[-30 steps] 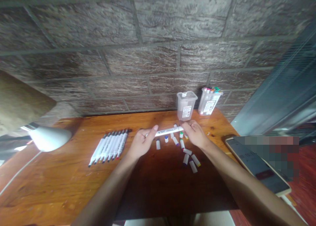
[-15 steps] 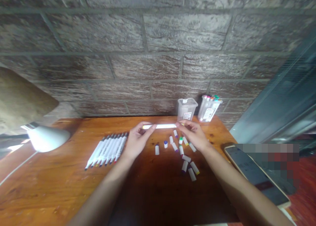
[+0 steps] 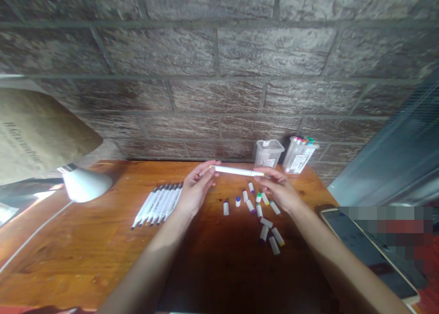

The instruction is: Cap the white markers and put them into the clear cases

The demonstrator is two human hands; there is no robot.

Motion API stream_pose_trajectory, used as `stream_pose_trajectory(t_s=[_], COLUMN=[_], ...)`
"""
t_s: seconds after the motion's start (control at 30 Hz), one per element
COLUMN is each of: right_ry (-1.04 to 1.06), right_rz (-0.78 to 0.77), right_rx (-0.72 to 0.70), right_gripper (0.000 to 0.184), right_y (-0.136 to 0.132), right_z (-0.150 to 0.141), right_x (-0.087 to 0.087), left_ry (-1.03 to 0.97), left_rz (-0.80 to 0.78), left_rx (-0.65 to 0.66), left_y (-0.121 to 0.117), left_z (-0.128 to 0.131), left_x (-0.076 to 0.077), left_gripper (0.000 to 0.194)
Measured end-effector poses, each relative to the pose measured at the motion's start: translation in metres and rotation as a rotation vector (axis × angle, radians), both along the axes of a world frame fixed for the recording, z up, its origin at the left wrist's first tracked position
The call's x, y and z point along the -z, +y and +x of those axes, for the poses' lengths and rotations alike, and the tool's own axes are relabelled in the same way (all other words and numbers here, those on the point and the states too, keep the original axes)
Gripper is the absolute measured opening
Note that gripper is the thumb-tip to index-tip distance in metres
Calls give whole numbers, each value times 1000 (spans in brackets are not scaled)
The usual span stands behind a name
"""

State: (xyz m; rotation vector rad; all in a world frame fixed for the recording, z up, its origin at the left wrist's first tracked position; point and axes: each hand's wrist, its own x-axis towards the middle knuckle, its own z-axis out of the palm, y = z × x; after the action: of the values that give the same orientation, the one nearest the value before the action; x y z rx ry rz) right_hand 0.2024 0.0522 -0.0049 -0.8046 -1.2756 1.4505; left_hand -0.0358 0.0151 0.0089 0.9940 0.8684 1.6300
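Observation:
Both hands hold one white marker (image 3: 236,171) level above the wooden table (image 3: 85,250). My left hand (image 3: 196,190) pinches its left end between thumb and fingers. At the right end my right hand (image 3: 279,189) grips it with the fingertips. Under the hands lie several loose white caps (image 3: 260,211) with coloured tips. A row of several uncapped white markers (image 3: 158,203) lies side by side on the table, left of my left hand.
Two clear plastic marker boxes stand against the brick wall: one (image 3: 268,153) looks empty, the other (image 3: 301,155) holds several markers. A white desk lamp (image 3: 84,184) sits at the left with its cord. A phone (image 3: 368,254) lies at the right edge.
The hands have lifted the marker a little higher and it has turned from tilted to nearly level. The camera has shifted, so the table things sit slightly right and lower.

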Motion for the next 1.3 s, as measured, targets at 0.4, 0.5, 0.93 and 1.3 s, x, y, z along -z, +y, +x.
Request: stream_pose_trajectory(t_s=[0.4, 0.5, 0.93, 1.3], right_ry=[58, 61, 174, 343], right_rz=[143, 135, 135, 12], right_rx=[21, 47, 81, 119], right_gripper=[16, 24, 28, 33], right_y=[-1, -3, -2, -2], right_z=[1, 1, 4, 7], right_x=[-1, -6, -13, -24], left_ry=[-120, -118, -154, -66], left_rz=[-32, -27, -58, -36], left_rx=[15, 21, 83, 159], left_y=[2, 1, -3, -6], left_z=[-1, -2, -2, 5], left_x=[0, 0, -2, 4], left_gripper=[33, 35, 32, 29])
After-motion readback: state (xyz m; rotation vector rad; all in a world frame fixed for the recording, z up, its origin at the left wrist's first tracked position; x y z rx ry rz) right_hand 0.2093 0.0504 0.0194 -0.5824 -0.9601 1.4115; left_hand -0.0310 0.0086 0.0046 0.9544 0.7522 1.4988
